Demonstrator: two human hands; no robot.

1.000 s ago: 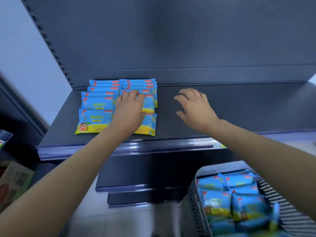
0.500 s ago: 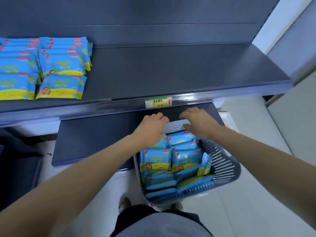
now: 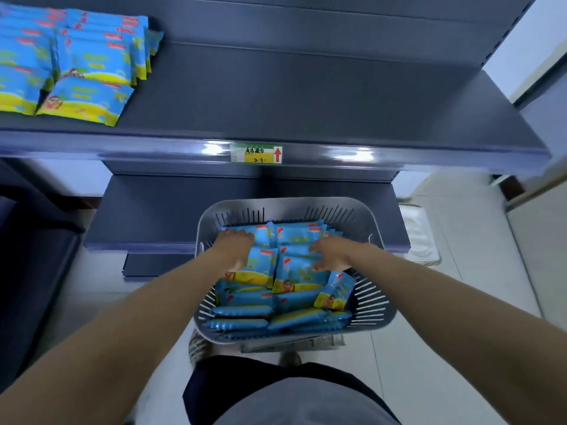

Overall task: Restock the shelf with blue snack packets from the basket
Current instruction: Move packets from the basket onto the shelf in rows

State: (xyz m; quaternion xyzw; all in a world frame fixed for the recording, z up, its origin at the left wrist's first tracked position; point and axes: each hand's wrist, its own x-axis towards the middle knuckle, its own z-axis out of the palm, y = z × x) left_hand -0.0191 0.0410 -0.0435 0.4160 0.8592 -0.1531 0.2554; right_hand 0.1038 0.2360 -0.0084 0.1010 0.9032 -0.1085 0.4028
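A grey slatted basket [image 3: 372, 305] stands on the floor in front of me, filled with several blue snack packets [image 3: 294, 302] with yellow bottoms. Both my hands are down inside it. My left hand [image 3: 237, 251] lies over the left stack, its fingers curled over the far edge of a packet [image 3: 260, 271]. My right hand [image 3: 333, 253] curls its fingers round a packet [image 3: 296, 273] on the right stack. Up on the dark shelf [image 3: 306, 96], two rows of the same packets [image 3: 92, 62] lie overlapping at the far left.
A price label [image 3: 256, 153] sits on the shelf's front rail. A lower dark shelf [image 3: 153, 210] juts out just behind the basket. A white tray [image 3: 418, 237] lies on the tiled floor to the right. My feet and shorts are below the basket.
My hands left the shelf, dropped towards the basket, and now both are down on the packets inside it. My view has tilted downward.
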